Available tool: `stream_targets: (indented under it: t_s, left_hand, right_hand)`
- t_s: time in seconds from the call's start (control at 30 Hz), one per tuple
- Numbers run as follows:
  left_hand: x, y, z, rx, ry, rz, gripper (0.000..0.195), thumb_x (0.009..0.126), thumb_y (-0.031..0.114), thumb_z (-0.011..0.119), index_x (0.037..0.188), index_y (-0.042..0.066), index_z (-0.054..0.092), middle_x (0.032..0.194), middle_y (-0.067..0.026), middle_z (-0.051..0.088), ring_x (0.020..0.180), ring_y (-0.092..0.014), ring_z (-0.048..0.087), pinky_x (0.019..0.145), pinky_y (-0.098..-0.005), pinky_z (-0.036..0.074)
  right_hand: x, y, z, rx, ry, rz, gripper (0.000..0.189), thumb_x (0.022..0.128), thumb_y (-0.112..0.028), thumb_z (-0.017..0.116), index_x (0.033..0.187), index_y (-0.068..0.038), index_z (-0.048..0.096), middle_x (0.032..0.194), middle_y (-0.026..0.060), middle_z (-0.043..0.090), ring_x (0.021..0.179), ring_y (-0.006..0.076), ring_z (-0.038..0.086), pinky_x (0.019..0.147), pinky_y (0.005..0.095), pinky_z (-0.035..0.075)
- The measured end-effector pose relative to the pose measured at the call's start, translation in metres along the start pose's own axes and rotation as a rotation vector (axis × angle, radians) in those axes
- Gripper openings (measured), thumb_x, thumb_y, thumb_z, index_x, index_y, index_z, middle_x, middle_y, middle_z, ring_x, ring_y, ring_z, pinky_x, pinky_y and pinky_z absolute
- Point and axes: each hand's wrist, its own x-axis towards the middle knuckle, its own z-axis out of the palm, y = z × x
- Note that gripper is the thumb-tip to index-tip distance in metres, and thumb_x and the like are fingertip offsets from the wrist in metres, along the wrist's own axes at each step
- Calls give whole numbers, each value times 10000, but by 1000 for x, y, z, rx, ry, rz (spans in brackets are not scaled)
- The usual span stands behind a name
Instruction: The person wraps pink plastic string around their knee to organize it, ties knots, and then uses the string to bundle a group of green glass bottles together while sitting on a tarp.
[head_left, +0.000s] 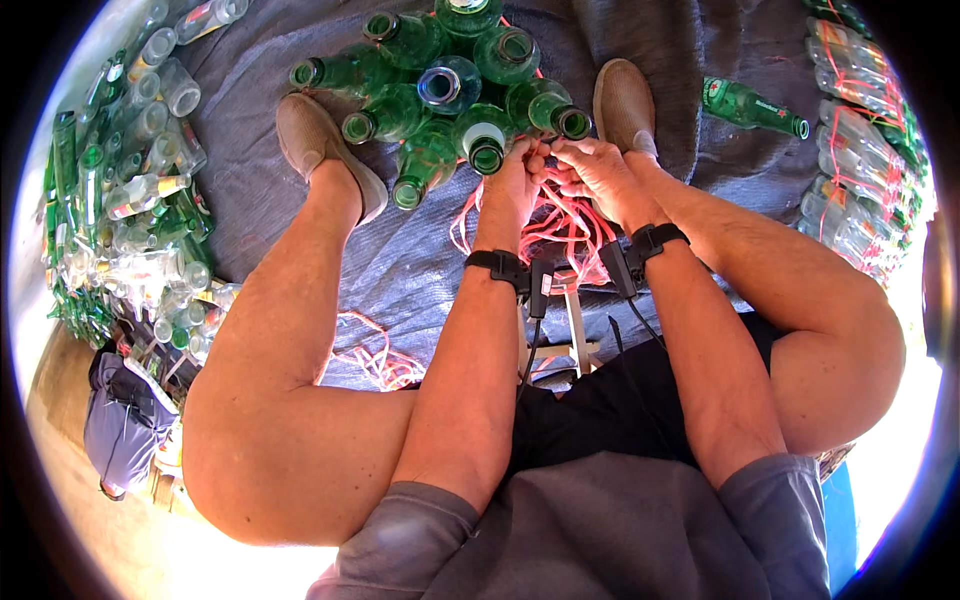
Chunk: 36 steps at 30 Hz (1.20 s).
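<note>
A cluster of green glass bottles (425, 111) stands on the dark cloth between my shoes, several necks leaning outward. Strands of red-pink plastic twine show at its edges. At its near right side, my left hand (522, 166) and my right hand (596, 169) come together, fingertips almost meeting. Both pinch a strand of the twine close to the bottles; the bottle necks partly hide my left fingers. Below my hands lies a loose tangle of the same twine (566, 232).
Loose clear and green bottles (154, 150) are heaped at left. Tied bundles of clear bottles (862, 150) line the right side. One green Heineken bottle (754, 109) lies on the dark cloth (247, 202). More twine (379, 356) lies beside my left leg, and a dark bag (126, 420) sits at lower left.
</note>
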Motion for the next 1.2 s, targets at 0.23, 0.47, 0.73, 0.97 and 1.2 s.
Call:
stream_targets:
  t_s: [0.23, 0.47, 0.73, 0.97, 1.2]
  left_hand:
    - [2, 0, -7, -17, -46, -42, 89, 993, 51, 580, 942, -11, 619, 858, -143, 677, 627, -139, 570, 517, -253, 440]
    - [2, 0, -4, -45, -11, -50, 105, 996, 55, 584, 940, -24, 625, 903, -139, 691, 610, -131, 530, 514, -258, 416]
    - [-2, 2, 2, 30, -20, 37, 47, 939, 20, 665, 977, 18, 637, 854, -71, 651, 593, -102, 481, 513, -264, 386]
    - [-12, 2, 10, 125, -24, 133, 145, 877, -1, 749, 971, 55, 654, 848, -15, 656, 594, -66, 481, 511, -245, 355]
    - [-2, -11, -2, 418, 109, 218, 163, 852, 87, 829, 959, 72, 707, 820, 13, 657, 621, -56, 501, 525, -239, 364]
  right_hand:
    - [6, 8, 5, 98, 6, 70, 236, 928, -318, 743, 1008, -97, 731, 877, 5, 682, 750, 107, 660, 710, 296, 573]
    - [16, 19, 4, 57, 38, -57, 201, 941, -235, 689, 1020, -53, 715, 771, 4, 623, 655, 114, 602, 612, 273, 530]
    - [26, 11, 3, 132, 121, -230, 231, 947, -243, 683, 922, -14, 708, 745, 6, 585, 646, 125, 538, 589, 288, 470]
    - [14, -4, 15, 47, 241, -261, 224, 949, -232, 661, 969, -19, 725, 881, 21, 668, 785, 130, 579, 673, 312, 483]
    - [20, 0, 22, 218, 217, -273, 184, 919, -198, 665, 955, -30, 731, 823, -2, 644, 728, 120, 544, 661, 309, 448]
